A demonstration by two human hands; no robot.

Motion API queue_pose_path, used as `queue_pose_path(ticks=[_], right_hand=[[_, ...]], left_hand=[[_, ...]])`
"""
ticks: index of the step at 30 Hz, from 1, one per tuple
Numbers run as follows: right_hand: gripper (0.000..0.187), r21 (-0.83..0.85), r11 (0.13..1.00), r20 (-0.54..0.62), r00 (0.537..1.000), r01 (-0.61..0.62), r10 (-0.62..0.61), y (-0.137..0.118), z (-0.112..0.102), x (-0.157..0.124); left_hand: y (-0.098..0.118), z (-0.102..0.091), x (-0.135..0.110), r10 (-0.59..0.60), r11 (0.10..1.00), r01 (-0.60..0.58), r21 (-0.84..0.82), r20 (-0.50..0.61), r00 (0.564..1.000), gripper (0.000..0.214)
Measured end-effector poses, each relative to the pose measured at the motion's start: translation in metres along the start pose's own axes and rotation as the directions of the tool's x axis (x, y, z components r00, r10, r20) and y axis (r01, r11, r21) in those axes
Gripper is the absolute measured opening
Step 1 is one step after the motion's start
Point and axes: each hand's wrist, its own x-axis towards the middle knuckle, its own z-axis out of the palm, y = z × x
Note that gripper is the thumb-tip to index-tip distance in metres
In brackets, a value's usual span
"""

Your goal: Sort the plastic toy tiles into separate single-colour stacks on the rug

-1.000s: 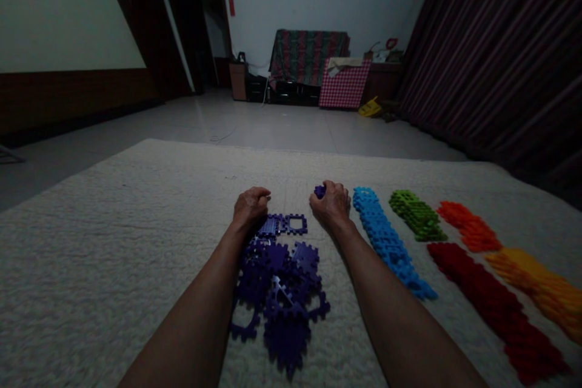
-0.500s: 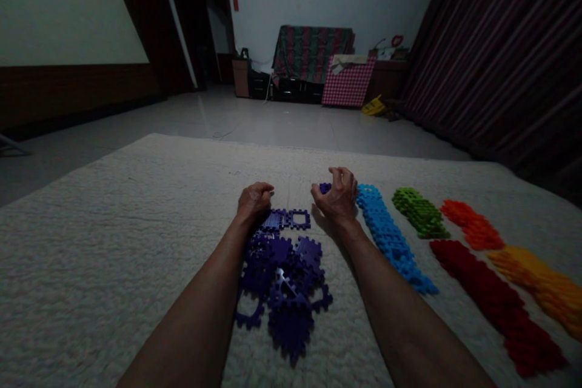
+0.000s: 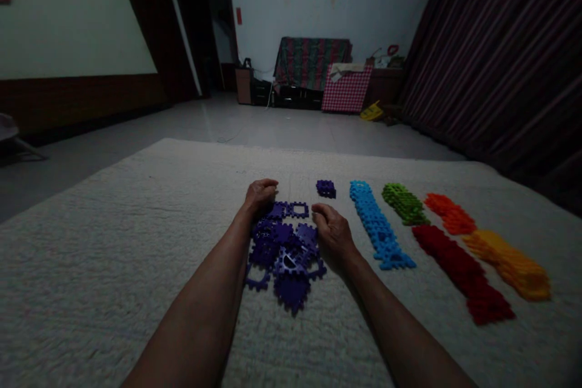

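A loose pile of dark purple interlocking plastic tiles with notched edges lies on the pale mat between my forearms. Some tiles are solid and others have cut-out centres. My left hand rests at the far left edge of the pile, its fingers stretched to the right, with nothing visible in them. Beside the far right edge of the pile is my right hand, fingers loosely bent and apart, close to a square purple frame tile. Beyond that hand stands a small purple stack, touched by neither hand.
To the right lie overlapping rows of blue tiles, green tiles, orange-red tiles, dark red tiles and yellow-orange tiles. The mat ends at a tiled floor, with cloth-covered furniture against the far wall.
My right hand has let go of the small purple stack and come back toward me, beside the pile. The left hand stays near the pile's far left edge. The view has tilted up slightly.
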Motion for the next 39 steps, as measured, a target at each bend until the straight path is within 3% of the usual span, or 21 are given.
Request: queue_pose_path(ticks=[4, 8, 15, 20, 22, 25, 33, 39], right_hand=[[0.03, -0.026, 0.996, 0.047, 0.996, 0.083, -0.081, 0.001, 0.001, 0.003], [0.031, -0.05, 0.993, 0.079, 0.992, 0.106, -0.102, 0.004, 0.002, 0.007], [0.031, -0.152, 0.976, 0.104, 0.984, 0.158, -0.144, 0.009, 0.006, 0.009], [0.032, -0.252, 0.943, 0.164, 0.97, 0.218, -0.181, 0.011, 0.008, 0.007], [0.033, -0.267, 0.938, 0.173, 0.968, 0.222, -0.18, 0.011, 0.009, 0.006], [0.033, -0.253, 0.942, 0.175, 0.968, 0.222, -0.181, 0.011, 0.008, 0.006], [0.031, -0.13, 0.971, 0.201, 0.964, 0.2, -0.172, 0.009, 0.004, 0.008], [0.03, -0.125, 0.97, 0.203, 0.962, 0.208, -0.181, 0.01, 0.005, 0.011]], left_hand=[[0.004, -0.007, -0.002, -0.053, 0.962, 0.075, -0.262, 0.088, 0.995, 0.032], [0.007, -0.022, -0.01, -0.05, 0.952, 0.092, -0.292, 0.147, 0.988, 0.033], [0.008, -0.041, -0.044, -0.022, 0.928, 0.051, -0.368, 0.083, 0.996, 0.04], [0.016, -0.041, -0.054, -0.067, 0.951, 0.136, -0.277, 0.245, 0.967, 0.05], [0.017, -0.038, -0.053, -0.046, 0.973, 0.109, -0.205, 0.292, 0.955, 0.052], [0.017, -0.034, -0.051, 0.014, 0.995, 0.019, -0.095, 0.337, 0.941, 0.039], [0.02, -0.029, -0.053, -0.038, 0.992, 0.081, -0.092, 0.404, 0.914, 0.042], [0.023, -0.026, -0.051, -0.021, 0.997, 0.046, -0.056, 0.38, 0.925, 0.045]])
